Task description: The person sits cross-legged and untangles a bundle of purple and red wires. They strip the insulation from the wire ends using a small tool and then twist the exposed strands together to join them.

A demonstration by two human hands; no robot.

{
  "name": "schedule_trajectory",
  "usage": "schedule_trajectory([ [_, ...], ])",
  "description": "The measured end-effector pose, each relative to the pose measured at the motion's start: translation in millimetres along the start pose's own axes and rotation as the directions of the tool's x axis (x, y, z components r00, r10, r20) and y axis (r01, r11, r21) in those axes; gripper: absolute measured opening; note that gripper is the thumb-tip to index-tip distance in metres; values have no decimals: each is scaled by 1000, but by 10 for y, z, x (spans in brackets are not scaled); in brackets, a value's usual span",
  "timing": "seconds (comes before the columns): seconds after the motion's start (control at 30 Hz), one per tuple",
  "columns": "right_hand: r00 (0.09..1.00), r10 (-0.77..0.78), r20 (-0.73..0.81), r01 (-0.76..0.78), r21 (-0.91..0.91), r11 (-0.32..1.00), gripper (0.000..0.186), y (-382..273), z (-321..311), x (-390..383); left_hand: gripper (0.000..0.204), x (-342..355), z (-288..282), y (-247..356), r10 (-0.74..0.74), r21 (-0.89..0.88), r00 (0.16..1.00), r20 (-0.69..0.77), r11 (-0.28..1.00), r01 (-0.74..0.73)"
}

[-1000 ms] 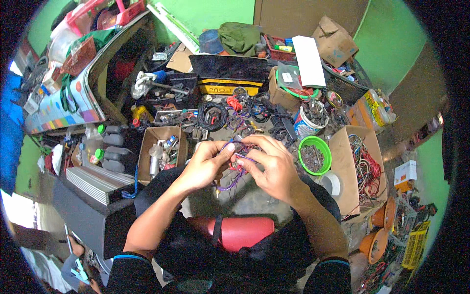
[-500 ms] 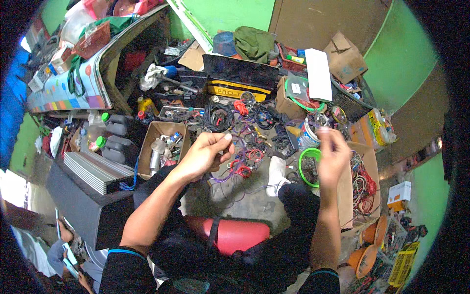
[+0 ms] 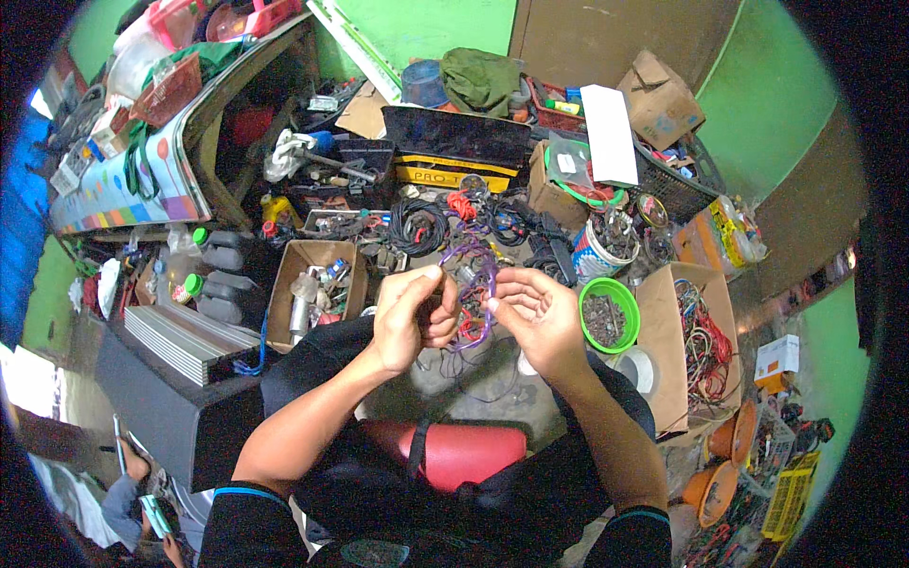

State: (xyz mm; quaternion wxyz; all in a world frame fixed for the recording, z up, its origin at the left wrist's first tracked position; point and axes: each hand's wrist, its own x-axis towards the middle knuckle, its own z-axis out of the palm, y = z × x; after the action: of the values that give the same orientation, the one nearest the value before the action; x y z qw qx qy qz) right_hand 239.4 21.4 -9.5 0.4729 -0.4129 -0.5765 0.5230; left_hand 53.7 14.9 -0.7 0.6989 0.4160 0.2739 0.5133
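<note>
A purple wire (image 3: pixel 490 327) hangs in a loop between my two hands. My left hand (image 3: pixel 409 320) is closed in a pinch, thumb against the curled fingers, with the wire's loop passing just beside it. Facing it, my right hand (image 3: pixel 542 317) pinches the wire between thumb and fingertips. Below and beyond the hands lie tangled cables on the floor, among them a coil of black cable (image 3: pixel 418 227) and a red cable bundle (image 3: pixel 461 205).
On the right are a green bowl (image 3: pixel 629 301) of small dark parts and a carton (image 3: pixel 665 364) of wires. A carton of parts (image 3: pixel 275 317) stands left, near black jugs (image 3: pixel 227 295). An open toolbox (image 3: pixel 454 137) sits behind. A red cylinder (image 3: pixel 469 454) lies between my legs.
My right hand has come inward from the right, close to my left hand. The purple wire now arcs up between them. My left hand has shifted only slightly.
</note>
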Motion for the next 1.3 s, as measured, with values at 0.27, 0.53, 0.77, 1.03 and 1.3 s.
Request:
schedule_trajectory([
  [0.27,968,129,216,-176,213,961,22,-12,-21,4,32,75,30,-4,136,439,982,-134,896,-64],
  [0.53,929,218,298,-298,257,919,19,-42,-181,27,27,66,-87,219,-137,638,988,75,768,58],
  [0.77,990,-131,57,139,-162,977,27,-128,-64,-4,34,73,-88,172,-133,607,991,-4,787,108],
  [1.03,688,-689,228,620,-678,395,26,-160,-39,16,34,75,-8,178,-168,479,977,-131,852,211],
  [1.3,986,-147,-80,163,257,952,19,-320,-263,-16,38,79,-97,232,1,688,1000,4,726,-4],
])
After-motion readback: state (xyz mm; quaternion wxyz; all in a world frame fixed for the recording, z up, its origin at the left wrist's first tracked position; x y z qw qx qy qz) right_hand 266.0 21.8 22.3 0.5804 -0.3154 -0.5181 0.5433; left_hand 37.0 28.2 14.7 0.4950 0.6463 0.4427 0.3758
